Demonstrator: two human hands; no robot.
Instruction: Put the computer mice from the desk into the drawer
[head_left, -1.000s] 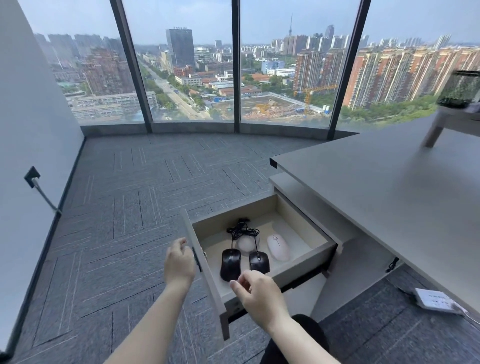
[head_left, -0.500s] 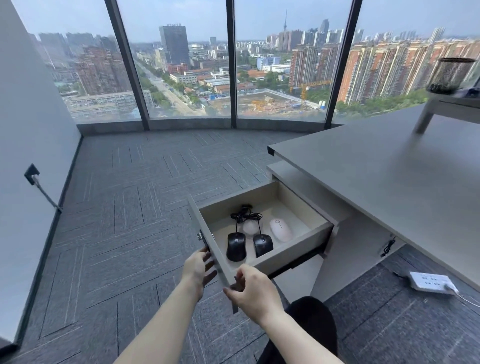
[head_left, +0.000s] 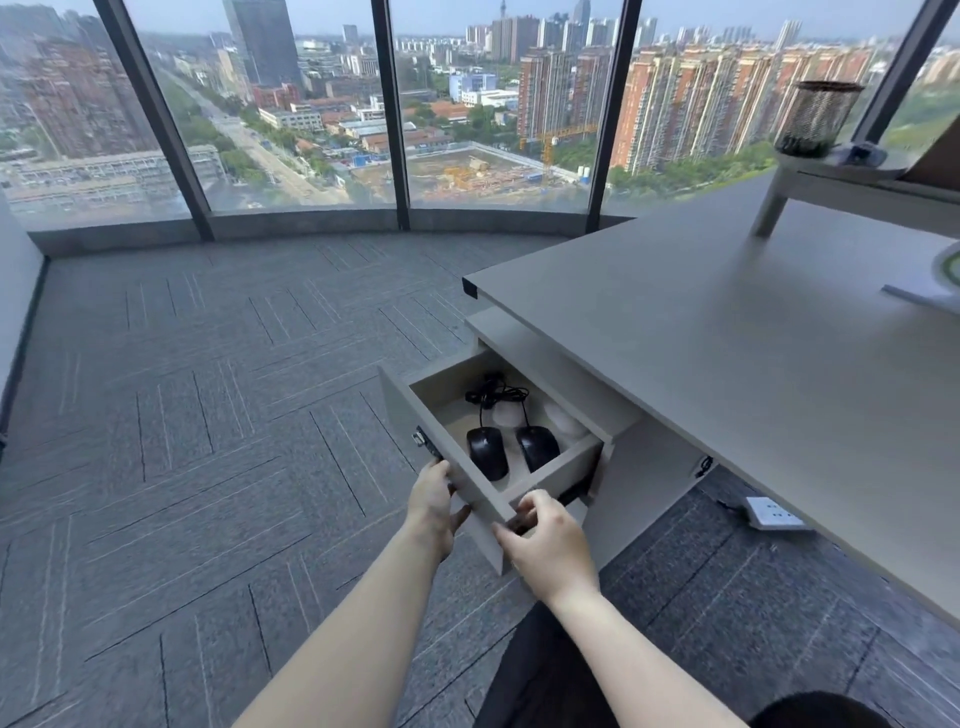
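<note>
The drawer (head_left: 400, 410) under the grey desk (head_left: 727, 332) stands partly open. Inside lie two black wired mice (head_left: 487, 452) (head_left: 537, 448) with their cables bunched at the back, and two white mice (head_left: 506, 414) (head_left: 563, 420), the right one half hidden under the cabinet top. My left hand (head_left: 434, 501) presses on the outside of the drawer front near its lower end. My right hand (head_left: 545, 540) grips the front panel's near corner, fingers curled over its edge.
A white riser shelf (head_left: 852, 192) at the desk's back right carries a mesh cup (head_left: 818, 117). A white power strip (head_left: 774, 513) lies on the carpet under the desk. Grey carpet stretches left toward the glass wall. My dark-clad knees (head_left: 545, 675) are at the bottom.
The drawer has slid inward, so less of its inside shows. Both hands have moved onto the drawer front's near end; the view has shifted left and lower.
</note>
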